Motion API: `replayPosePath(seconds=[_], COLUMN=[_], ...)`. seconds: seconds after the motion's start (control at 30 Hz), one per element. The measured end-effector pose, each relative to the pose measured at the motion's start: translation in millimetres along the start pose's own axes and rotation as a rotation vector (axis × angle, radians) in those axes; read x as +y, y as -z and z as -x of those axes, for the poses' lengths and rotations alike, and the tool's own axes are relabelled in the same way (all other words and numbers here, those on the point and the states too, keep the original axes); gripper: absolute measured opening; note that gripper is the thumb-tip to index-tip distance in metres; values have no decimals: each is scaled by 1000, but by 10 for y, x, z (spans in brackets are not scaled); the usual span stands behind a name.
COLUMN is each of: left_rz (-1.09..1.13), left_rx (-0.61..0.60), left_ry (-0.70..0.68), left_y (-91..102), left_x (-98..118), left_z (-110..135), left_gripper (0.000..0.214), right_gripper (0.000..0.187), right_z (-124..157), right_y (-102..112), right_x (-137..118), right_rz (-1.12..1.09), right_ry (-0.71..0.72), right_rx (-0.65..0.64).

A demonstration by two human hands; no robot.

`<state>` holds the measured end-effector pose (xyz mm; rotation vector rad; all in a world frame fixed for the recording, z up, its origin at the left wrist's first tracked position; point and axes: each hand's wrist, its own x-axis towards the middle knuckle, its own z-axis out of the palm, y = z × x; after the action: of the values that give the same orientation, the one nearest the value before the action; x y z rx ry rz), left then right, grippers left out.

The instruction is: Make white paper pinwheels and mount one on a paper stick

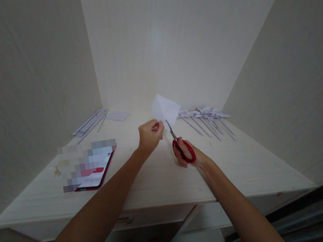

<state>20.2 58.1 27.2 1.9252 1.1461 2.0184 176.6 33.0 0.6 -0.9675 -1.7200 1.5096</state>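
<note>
My left hand (150,134) pinches the lower corner of a folded white paper (166,109) and holds it up above the pale wooden table (158,178). Red-handled scissors (181,145) are gripped in my right hand (187,155), fingers through the loops. Their blades point up and away and meet the bottom edge of the paper. Both hands hover over the middle of the table.
A phone in a red case (94,170) lies at the left, its screen partly blurred. Thin sticks (91,122) and a small paper sheet (118,115) sit at the back left. Several finished paper pinwheels on sticks (207,118) lie at the back right. Walls enclose the table's three sides.
</note>
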Motion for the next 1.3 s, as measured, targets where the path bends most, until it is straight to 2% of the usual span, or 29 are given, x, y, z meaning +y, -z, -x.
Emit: replayPosePath(seconds=[0.27, 0.47, 0.57, 0.63, 0.73, 0.8, 0.87, 0.97, 1.13, 1.2, 1.3], left_rz=[-19, -10, 3, 41, 46, 2, -30, -75, -30, -29, -21], left_rx=[2, -3, -3, 3, 91, 174, 214, 212, 38, -55, -189], left_ry=[-35, -11, 36, 124, 246, 271, 273, 262, 302, 239, 153], left_y=[20, 18, 5, -10, -21, -9, 16, 42, 5, -13, -16], left_x=[20, 7, 1, -27, -116, -187, -246, -304, -363, -364, -328], left_z=[-2, 4, 6, -1, -34, -69, -106, -142, -123, -97, -63], left_gripper=[28, 28, 29, 30, 30, 28, 24, 16, 4, 5, 7], right_gripper=[59, 61, 63, 66, 74, 77, 73, 57, 40, 39, 38], right_z=[9, 3, 5, 16, 42, 51, 44, 1, -59, -60, -62], right_y=[12, 14, 23, 30, 32, 25, 18, 28, 145, 196, 224], right_x=[-1, 8, 11, 7, -10, -24, -40, -66, -120, -131, -122], right_rz=[67, 107, 104, 67, -4, -35, -65, -163, -189, -149, -125], right_ry=[12, 23, 29, 19, -9, -8, 6, 78, 272, 279, 220], right_rx=[10, 18, 1, -42, -132, -173, -155, 41, 587, 706, 752])
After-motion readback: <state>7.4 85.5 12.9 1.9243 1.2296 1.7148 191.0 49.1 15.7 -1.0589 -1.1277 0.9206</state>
